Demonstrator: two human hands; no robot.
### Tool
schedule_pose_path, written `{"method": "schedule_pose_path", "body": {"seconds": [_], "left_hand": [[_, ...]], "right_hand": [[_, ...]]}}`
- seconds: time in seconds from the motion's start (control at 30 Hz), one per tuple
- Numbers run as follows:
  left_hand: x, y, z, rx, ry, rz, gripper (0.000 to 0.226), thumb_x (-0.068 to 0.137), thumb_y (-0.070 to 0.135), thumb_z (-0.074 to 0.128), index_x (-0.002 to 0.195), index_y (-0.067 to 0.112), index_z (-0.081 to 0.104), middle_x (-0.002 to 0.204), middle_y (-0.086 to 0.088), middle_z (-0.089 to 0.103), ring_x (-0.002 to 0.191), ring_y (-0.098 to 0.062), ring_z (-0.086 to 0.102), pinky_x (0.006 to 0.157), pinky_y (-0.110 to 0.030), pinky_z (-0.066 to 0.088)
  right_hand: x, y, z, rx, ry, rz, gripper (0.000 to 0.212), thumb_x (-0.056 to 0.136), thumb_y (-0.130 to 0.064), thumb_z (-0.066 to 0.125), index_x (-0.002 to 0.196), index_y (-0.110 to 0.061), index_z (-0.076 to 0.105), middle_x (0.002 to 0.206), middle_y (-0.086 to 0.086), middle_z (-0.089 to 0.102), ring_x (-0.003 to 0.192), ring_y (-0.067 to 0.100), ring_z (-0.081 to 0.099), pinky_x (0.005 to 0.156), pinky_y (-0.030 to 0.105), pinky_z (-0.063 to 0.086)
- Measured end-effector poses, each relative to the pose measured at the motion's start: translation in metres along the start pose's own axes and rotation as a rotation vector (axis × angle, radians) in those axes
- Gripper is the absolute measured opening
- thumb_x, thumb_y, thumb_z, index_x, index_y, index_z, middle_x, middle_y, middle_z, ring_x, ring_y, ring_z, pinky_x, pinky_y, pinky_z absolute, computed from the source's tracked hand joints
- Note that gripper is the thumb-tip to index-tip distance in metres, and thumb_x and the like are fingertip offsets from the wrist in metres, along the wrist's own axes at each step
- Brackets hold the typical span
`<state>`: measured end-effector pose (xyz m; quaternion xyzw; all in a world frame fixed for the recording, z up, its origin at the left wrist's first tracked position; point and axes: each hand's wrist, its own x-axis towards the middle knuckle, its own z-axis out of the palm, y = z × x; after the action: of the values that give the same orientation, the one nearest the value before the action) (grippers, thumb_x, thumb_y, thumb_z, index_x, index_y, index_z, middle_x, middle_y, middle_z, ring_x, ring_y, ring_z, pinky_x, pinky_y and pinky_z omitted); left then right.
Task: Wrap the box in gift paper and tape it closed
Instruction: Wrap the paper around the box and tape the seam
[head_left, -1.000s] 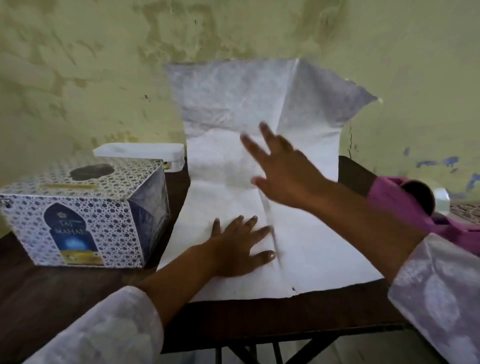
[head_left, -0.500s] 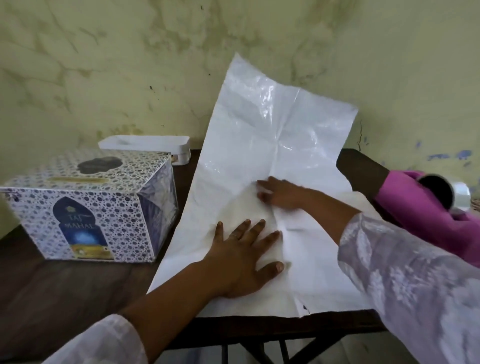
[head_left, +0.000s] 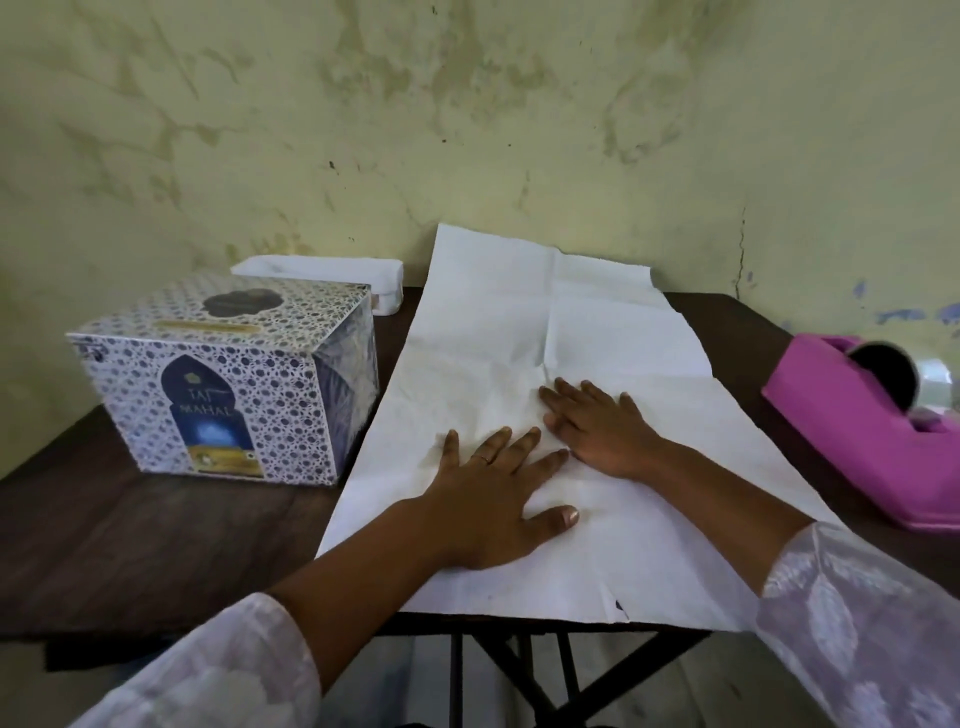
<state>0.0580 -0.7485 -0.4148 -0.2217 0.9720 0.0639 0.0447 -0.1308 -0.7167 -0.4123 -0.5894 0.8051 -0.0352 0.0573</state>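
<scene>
A sheet of white gift paper (head_left: 561, 332) lies spread on the dark table (head_left: 156, 530), its far end leaning against the wall. My left hand (head_left: 493, 488) presses flat on the paper near its middle, fingers spread. Just beyond it, my right hand (head_left: 597, 421) also rests flat on the sheet, fingers pointing left. The patterned blue-and-white box (head_left: 228, 379) stands on the table left of the paper, untouched. A pink tape dispenser (head_left: 857, 441) sits at the right edge.
A white oblong object (head_left: 332, 275) lies behind the box against the wall. The yellow-green wall (head_left: 467, 130) runs close behind the table. The table's front edge is just below the paper's near end.
The raised far end of the paper has come down and now lies mostly flat. My right hand dropped from the air onto the sheet and slid toward my left hand.
</scene>
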Motion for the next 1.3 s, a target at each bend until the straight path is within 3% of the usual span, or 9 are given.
{"method": "schedule_pose_path", "body": {"seconds": [0.2,0.37,0.53,0.67,0.73,0.83,0.9,1.07,1.3], "left_hand": [[-0.021,0.004,-0.019,-0.152,-0.024,-0.024,0.071,0.092,0.061,0.025,0.15,0.027,0.001,0.157,0.007,-0.015,0.143,-0.01,-0.014,0.115,-0.05,-0.008],[-0.071,-0.045,-0.083,-0.372,0.718,0.02,0.054,0.086,0.064,0.044,0.133,0.038,0.044,0.152,0.01,0.029,0.141,-0.01,0.022,0.114,-0.047,0.024],[-0.115,-0.102,-0.101,-0.349,1.055,-0.21,0.047,0.084,0.047,0.049,0.125,0.024,0.056,0.145,-0.003,0.039,0.136,-0.024,0.032,0.112,-0.046,0.028],[-0.139,-0.148,-0.087,-0.5,1.281,-0.553,0.056,0.088,0.039,0.058,0.134,0.011,0.044,0.142,-0.015,0.037,0.129,-0.029,0.039,0.107,-0.033,0.031],[-0.146,-0.162,-0.082,-0.74,1.238,-0.77,0.057,0.094,0.039,0.053,0.138,0.005,0.039,0.141,-0.017,0.039,0.124,-0.026,0.044,0.092,-0.02,0.033],[-0.145,-0.171,-0.066,-1.305,1.013,-0.725,0.053,0.093,0.053,0.044,0.118,0.008,0.057,0.104,-0.018,0.059,0.076,-0.02,0.06,0.057,-0.023,0.042],[-0.141,-0.167,-0.06,-1.372,0.968,-0.657,0.061,0.085,0.064,0.049,0.118,0.013,0.053,0.109,-0.023,0.055,0.073,-0.024,0.055,0.06,-0.031,0.043],[-0.14,-0.139,-0.077,-1.298,1.083,-0.49,0.081,0.06,0.078,0.058,0.123,0.028,0.049,0.135,-0.008,0.05,0.122,-0.033,0.049,0.098,-0.053,0.041],[-0.086,-0.094,-0.107,-1.344,0.871,-0.166,0.075,0.066,0.072,0.06,0.126,0.029,0.049,0.128,-0.004,0.058,0.116,-0.028,0.057,0.095,-0.056,0.044]], "right_hand": [[-0.009,-0.008,-0.009,0.106,-0.007,0.02,0.053,0.099,-0.045,0.031,0.148,-0.027,0.024,0.158,-0.003,0.017,0.144,0.021,0.016,0.115,0.05,0.011],[-0.02,-0.072,-0.046,0.493,0.159,-0.101,0.05,0.095,-0.046,0.043,0.14,-0.024,0.043,0.147,-0.006,0.04,0.133,0.012,0.039,0.099,0.018,0.027],[-0.025,-0.153,-0.069,0.846,-0.072,-0.306,0.049,0.095,-0.047,0.042,0.138,-0.023,0.045,0.138,-0.007,0.046,0.126,0.008,0.04,0.093,0.024,0.03],[-0.022,-0.186,-0.063,1.121,-0.117,-0.279,0.052,0.099,-0.04,0.034,0.144,-0.015,0.03,0.145,-0.004,0.035,0.136,0.013,0.03,0.103,0.027,0.026],[-0.019,-0.195,-0.058,1.206,-0.136,-0.238,0.058,0.099,-0.045,0.028,0.149,-0.017,0.019,0.156,-0.003,0.018,0.144,0.016,0.015,0.113,0.033,0.017],[-0.014,-0.209,-0.05,1.335,-0.165,-0.207,0.063,0.097,-0.054,0.024,0.15,-0.026,0.008,0.159,-0.004,0.004,0.146,0.015,0.005,0.116,0.038,0.007],[-0.007,-0.213,-0.047,1.424,-0.195,-0.214,0.069,0.092,-0.062,0.027,0.15,-0.03,0.008,0.159,-0.004,0.005,0.146,0.017,0.006,0.118,0.043,0.007],[-0.002,-0.196,-0.06,1.451,-0.196,-0.254,0.099,0.067,-0.082,0.046,0.149,-0.031,0.021,0.157,-0.002,0.018,0.145,0.018,0.016,0.117,0.05,0.012],[-0.017,-0.106,-0.115,1.47,0.051,-0.231,0.053,0.092,-0.058,0.034,0.123,-0.022,0.057,0.124,0.002,0.063,0.114,0.017,0.057,0.098,0.032,0.042]]}}
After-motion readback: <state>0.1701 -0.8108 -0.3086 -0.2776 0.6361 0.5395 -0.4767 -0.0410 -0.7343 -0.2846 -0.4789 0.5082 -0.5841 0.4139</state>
